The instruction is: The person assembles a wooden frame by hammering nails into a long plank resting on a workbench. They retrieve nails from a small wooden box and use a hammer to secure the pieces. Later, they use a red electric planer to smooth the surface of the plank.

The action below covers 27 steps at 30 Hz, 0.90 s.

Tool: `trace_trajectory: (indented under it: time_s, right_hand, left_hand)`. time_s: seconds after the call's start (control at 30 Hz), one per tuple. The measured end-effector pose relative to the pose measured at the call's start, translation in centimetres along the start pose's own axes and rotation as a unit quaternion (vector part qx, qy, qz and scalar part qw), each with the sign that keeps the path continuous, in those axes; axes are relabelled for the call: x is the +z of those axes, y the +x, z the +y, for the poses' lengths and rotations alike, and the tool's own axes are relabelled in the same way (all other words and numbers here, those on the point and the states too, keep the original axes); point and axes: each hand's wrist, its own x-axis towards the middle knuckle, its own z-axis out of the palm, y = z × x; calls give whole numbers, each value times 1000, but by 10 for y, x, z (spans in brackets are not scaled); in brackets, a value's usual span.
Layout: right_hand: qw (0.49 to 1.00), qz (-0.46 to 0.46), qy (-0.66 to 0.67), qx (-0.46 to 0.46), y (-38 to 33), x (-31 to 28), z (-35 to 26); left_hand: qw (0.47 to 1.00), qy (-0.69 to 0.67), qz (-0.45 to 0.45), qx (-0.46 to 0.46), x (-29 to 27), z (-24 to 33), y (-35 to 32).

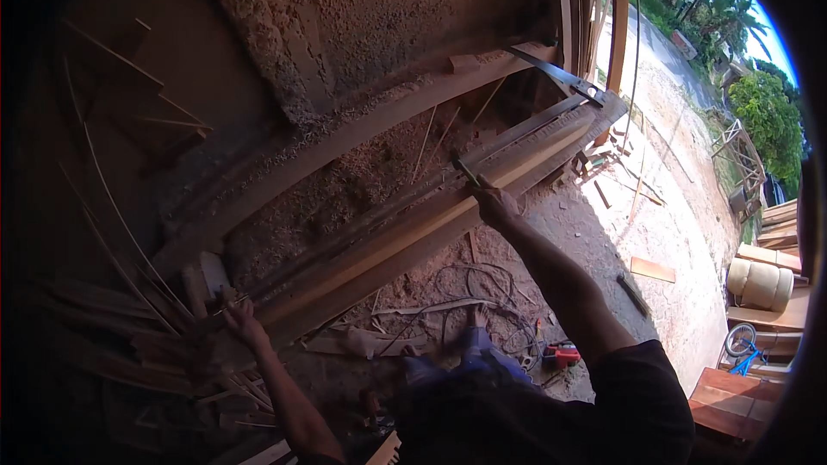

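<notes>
"Taking the head view, the only one on file, where does the workpiece lie?"

"Long, straight brown timber with a pale yellow band along it (370, 260), running slantwise from the lower left to the upper right. Whether the band is a separate strip cannot be told."

"State of the right hand?"

"Right hand (498, 205) at mid-length, fingers closed on a short, thin, greenish bar-shaped tool (466, 172) that reaches across toward the far side. Its exact kind is not legible."

"And the left hand?"

"Left hand (245, 320) at the near-left end, fingers curled. Shadow and blur leave it undetermined whether anything is held, or how far the grip is closed."

"Findings on good practice?"

"In my judgement, the left hand should steady its end while the right keeps the bar flat and square to the timber's edge, with even, light pressure. A tilted bar would likely give an uneven result."

"Hazards noted?"

"A long, tapered, silver metal tool (551, 73) rests by the far end; best kept well out of the hand's path. On the floor, a tangled black cable (508, 297) lies beside the worker's bare foot (478, 317); stance should avoid it."
</notes>
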Motion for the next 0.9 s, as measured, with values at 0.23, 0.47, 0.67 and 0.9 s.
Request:
trace_trajectory:
  time_s: [0.23, 0.47, 0.67, 0.9]
  right_hand:
    - [994, -72, 2, 88, -11, -16, 3]
    - [997, -64, 20, 30, -19, -18, 11]
    - [995, -94, 26, 20, -19, -19, 27]
    - [988, -47, 139, -49, -7, -26, 52]
  left_hand:
    - [963, 77, -255, 35, 207, 158, -88]
    - [938, 39, -332, 88, 407, 138, -161]
    - [913, 110, -378, 107, 453, 133, -166]
    - [888, 201, -371, 184, 469, 123, -168]
